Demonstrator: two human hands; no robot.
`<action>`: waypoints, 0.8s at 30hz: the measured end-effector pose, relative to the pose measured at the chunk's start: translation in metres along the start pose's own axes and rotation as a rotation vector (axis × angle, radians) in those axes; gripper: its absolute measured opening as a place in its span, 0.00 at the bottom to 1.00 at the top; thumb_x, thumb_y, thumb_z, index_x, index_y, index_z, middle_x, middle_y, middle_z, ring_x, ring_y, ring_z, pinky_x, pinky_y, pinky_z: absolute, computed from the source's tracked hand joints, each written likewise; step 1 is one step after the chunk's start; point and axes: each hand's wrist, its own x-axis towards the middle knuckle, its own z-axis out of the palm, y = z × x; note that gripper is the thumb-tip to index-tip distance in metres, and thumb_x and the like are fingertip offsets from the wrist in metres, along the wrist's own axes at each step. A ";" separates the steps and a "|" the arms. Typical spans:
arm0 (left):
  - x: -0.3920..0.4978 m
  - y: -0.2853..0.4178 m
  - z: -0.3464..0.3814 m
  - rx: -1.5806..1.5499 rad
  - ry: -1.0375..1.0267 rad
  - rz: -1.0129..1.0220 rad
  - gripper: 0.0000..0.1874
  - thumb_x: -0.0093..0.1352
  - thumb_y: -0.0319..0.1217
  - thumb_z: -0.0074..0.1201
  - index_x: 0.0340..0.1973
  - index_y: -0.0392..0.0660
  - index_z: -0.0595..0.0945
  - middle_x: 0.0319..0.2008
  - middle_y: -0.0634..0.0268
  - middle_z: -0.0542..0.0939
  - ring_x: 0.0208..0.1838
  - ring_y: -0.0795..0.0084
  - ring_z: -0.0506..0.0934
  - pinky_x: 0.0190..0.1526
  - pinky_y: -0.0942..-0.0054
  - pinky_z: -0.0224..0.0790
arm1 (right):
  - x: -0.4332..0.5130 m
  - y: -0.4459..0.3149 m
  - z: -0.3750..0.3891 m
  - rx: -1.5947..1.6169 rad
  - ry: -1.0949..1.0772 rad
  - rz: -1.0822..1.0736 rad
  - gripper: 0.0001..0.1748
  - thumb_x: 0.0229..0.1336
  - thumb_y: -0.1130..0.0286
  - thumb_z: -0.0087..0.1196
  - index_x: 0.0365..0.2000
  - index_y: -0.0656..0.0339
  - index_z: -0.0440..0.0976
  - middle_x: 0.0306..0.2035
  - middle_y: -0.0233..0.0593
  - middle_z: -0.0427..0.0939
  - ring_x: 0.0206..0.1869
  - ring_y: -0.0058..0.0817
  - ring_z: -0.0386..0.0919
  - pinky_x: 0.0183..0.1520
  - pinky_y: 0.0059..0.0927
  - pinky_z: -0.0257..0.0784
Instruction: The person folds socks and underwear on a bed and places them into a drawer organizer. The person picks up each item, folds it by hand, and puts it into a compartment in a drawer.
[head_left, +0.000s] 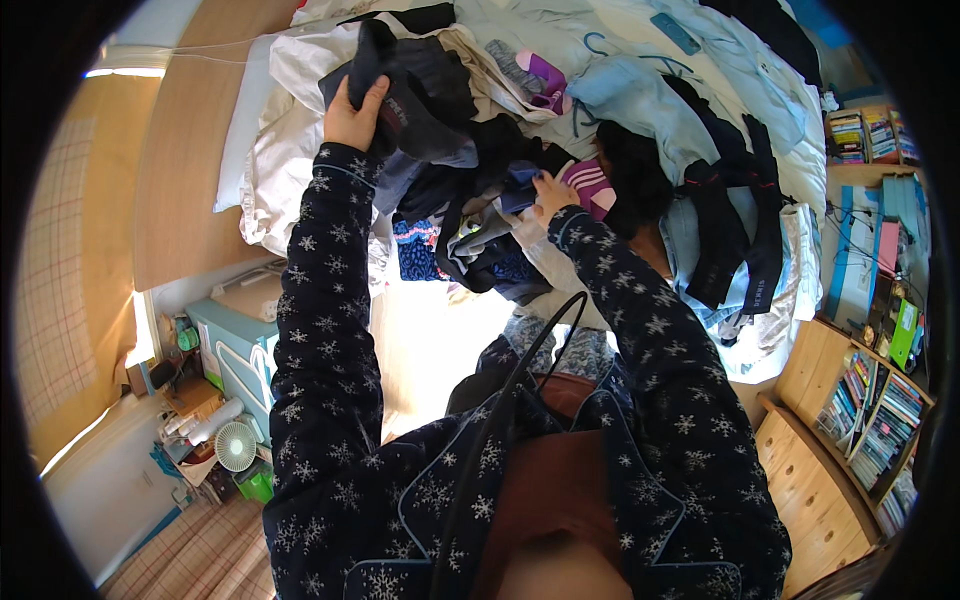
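My left hand (352, 118) grips a dark grey sock (412, 124) with reddish lettering, its upper part folded up between thumb and fingers. It is raised over the left side of a clothes heap on the bed (517, 30). Lower and to the right, my right hand (555, 198) has its fingertips on a dark blue piece of cloth (519, 187), perhaps a sock. Beside that hand lies a purple sock with white stripes (589, 186). Black garments (491, 142) and a navy patterned cloth (420, 255) are tangled below and between the hands.
Long black socks (716, 240) lie over light blue denim (679, 232) at right. Behind are a pink and purple sock (547, 79), a blue hanger (596, 45) and a phone-like blue object (675, 34). Bookshelves (862, 420) flank the right; a small fan (235, 446) stands lower left.
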 end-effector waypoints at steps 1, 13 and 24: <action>0.003 -0.001 0.001 -0.125 -0.026 -0.015 0.34 0.60 0.54 0.60 0.48 0.37 0.76 0.39 0.47 0.82 0.45 0.53 0.80 0.47 0.66 0.70 | 0.000 0.011 0.002 0.076 0.057 -0.001 0.37 0.51 0.63 0.55 0.62 0.56 0.58 0.66 0.49 0.56 0.66 0.41 0.58 0.64 0.49 0.55; -0.114 -0.075 0.084 0.614 0.227 0.021 0.35 0.58 0.37 0.59 0.62 0.58 0.66 0.65 0.47 0.58 0.60 0.44 0.63 0.62 0.49 0.52 | -0.054 0.078 -0.099 1.134 0.404 -0.087 0.31 0.53 0.82 0.54 0.59 0.64 0.63 0.64 0.44 0.58 0.58 0.36 0.70 0.54 0.28 0.69; -0.239 -0.156 0.105 0.580 -0.343 -0.223 0.25 0.55 0.31 0.60 0.50 0.54 0.75 0.54 0.50 0.68 0.53 0.46 0.71 0.51 0.56 0.68 | -0.081 0.019 -0.040 -0.099 0.110 0.103 0.53 0.36 0.63 0.66 0.64 0.25 0.53 0.71 0.45 0.42 0.72 0.49 0.38 0.66 0.68 0.28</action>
